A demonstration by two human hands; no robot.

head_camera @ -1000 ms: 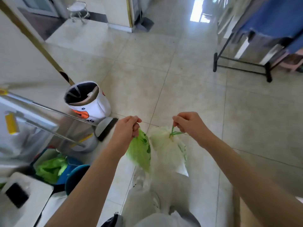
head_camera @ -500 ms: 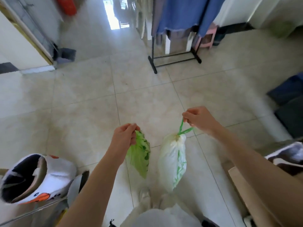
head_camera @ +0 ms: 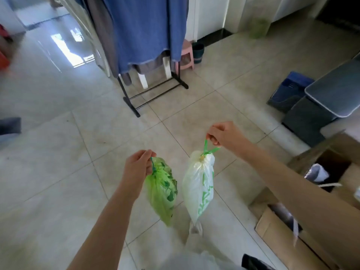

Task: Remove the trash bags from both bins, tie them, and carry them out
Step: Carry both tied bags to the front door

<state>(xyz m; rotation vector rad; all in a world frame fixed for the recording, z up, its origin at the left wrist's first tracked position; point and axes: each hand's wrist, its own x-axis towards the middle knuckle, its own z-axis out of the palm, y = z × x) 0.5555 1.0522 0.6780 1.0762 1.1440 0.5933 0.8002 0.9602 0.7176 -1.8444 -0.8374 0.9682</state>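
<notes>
Two trash bags hang in the air above the tiled floor (head_camera: 58,172), one from each hand, and they are just beside each other without touching. The green bag (head_camera: 162,189) is on the left. It is translucent with darker green marks, gathered shut at the top by a thin green drawstring, and it narrows to a point at the bottom. The left hand (head_camera: 138,165) is closed, and its fingers pinch this drawstring at the neck of the bag. The white bag (head_camera: 198,190) is on the right and hangs a little higher. It is milky and half transparent, with green printing along one side, and its neck is closed under a green drawstring loop (head_camera: 209,148). The right hand (head_camera: 224,134) pinches the top of this loop between thumb and fingers. Something small and yellowish sits at the neck of the white bag; what it is I cannot tell.

Counted: two bags, two hands, both arms bare. Behind them stands one black clothes rack (head_camera: 152,94) with blue cloth (head_camera: 148,30) on it. To the right are open cardboard boxes (head_camera: 282,236), maybe two, since the edge of the view cuts them.
</notes>
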